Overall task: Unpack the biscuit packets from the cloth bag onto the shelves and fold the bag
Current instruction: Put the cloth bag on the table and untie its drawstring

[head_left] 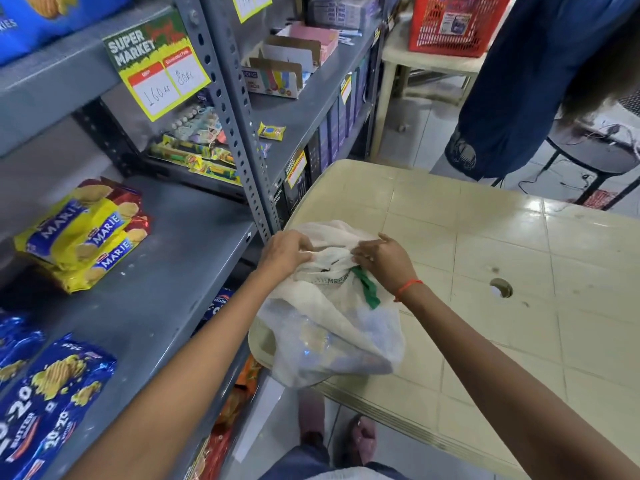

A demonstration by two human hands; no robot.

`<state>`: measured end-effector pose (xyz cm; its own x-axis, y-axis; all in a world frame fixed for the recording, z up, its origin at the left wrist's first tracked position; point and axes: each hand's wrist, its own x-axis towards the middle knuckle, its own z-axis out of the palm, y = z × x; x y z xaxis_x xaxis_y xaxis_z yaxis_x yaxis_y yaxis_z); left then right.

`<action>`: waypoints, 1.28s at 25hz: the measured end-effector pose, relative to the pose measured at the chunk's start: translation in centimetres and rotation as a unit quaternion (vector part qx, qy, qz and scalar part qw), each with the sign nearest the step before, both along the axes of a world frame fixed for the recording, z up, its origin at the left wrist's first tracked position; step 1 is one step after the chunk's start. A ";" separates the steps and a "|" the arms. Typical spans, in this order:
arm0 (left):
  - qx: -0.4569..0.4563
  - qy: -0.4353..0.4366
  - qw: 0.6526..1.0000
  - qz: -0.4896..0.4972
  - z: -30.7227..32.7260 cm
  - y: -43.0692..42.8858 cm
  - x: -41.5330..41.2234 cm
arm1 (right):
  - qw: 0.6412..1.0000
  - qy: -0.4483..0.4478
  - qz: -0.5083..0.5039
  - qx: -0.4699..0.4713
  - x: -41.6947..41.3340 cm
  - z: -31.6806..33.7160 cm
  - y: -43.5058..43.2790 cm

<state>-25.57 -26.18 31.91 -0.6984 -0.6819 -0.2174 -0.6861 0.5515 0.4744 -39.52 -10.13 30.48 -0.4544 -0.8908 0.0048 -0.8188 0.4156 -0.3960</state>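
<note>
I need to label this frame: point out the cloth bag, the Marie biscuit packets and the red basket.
cloth bag (329,317): head view, on its bulging cloth side.
Marie biscuit packets (83,233): head view, on the top yellow packet's front.
red basket (453,26): head view, on its mesh front wall.

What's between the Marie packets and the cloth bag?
Head view: bare grey shelf, then its perforated upright post. The Marie packets sit far left; the cloth bag lies on the cream table's corner.

Below my grip, I cannot tell what is inside the cloth bag (329,327); only blurred blue shapes show. The blue packets (52,393) at far left are cut by the edge.
</note>
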 end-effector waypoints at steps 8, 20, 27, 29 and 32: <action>0.099 0.008 0.993 -0.057 0.8 -0.9 0.5 | 0.994 0.060 0.036 0.089 -0.4 0.1 -0.8; 0.029 -0.029 0.998 -0.046 1.1 -1.0 0.1 | 0.995 0.091 -0.018 0.038 -0.5 -0.3 -1.7; -0.019 -0.016 0.996 0.087 0.8 -4.5 2.7 | 0.969 -0.051 -0.231 -0.064 -4.3 -0.4 1.1; 0.010 0.062 0.994 0.089 0.7 -4.5 2.7 | 0.975 -0.097 -0.188 -0.069 -3.9 -0.1 1.3; 0.091 0.075 0.992 -0.035 0.4 -1.6 -0.1 | 0.977 -0.159 -0.109 -0.093 -1.9 0.3 0.0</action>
<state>-25.64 -27.79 32.36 -0.7762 -0.5898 -0.2228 -0.5636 0.4907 0.6645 -41.42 -10.15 30.82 -0.6379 -0.7699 -0.0154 -0.5420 0.4631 -0.7013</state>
